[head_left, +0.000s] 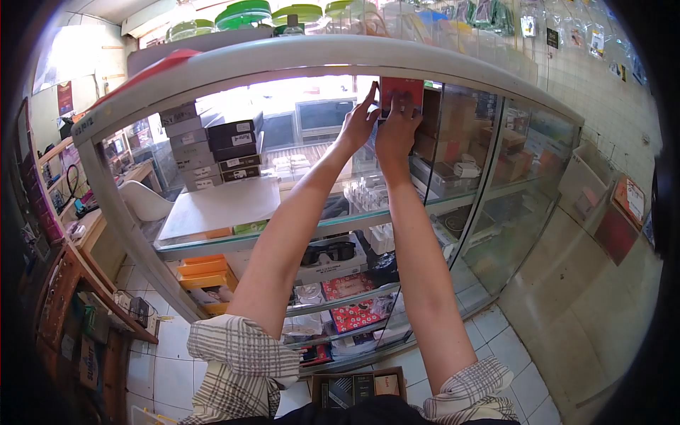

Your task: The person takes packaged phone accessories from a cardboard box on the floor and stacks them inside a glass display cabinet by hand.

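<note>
Both my arms reach into the upper level of a glass display case (333, 225). A red box with a dark lower part (404, 86) stands upright at the back of that level. My right hand (397, 138) is on the front of this box, its fingers bent over the lower part. Beside the box's left edge is my left hand (360, 126), fingers apart and one pointing up; whether it touches the box I cannot tell. Left of my arms, grey boxes (191, 152) and black boxes (232, 138) are stacked on the shelf.
A white sheet (219, 209) covers the shelf's left part. Lower shelves hold sunglasses (329, 253) and a red flowered box (347, 283). On the floor before me sits an open carton (358, 389) of small boxes. A sliding glass pane (460, 163) stands right of my arm.
</note>
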Motion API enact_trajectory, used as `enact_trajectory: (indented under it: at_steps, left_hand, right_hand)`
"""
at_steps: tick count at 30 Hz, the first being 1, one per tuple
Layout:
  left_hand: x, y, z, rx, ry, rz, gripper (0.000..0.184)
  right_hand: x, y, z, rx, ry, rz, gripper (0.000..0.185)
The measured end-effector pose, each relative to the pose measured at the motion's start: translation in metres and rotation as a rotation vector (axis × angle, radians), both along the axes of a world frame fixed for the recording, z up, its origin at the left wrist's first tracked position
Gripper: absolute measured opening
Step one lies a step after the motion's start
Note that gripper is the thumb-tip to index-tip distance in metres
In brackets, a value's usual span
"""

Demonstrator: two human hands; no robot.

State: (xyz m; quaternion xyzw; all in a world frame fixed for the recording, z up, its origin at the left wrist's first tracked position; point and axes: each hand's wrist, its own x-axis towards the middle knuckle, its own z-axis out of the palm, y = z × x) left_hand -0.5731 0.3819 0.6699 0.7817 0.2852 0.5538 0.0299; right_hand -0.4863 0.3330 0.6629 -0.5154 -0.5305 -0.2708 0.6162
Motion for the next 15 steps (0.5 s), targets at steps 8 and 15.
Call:
enact_trajectory:
  at_steps: [8,15]
  left_hand:
    - [0.008,0.008,-0.008,-0.124,0.204,0.189,0.060]
    - [-0.019,0.026,-0.007,0.006,0.518,0.211,0.037]
  right_hand:
    - [0.002,0.028,-0.008,-0.170,0.009,0.175,0.057]
    - [0.003,0.023,-0.010,-0.282,-0.021,0.102,0.073]
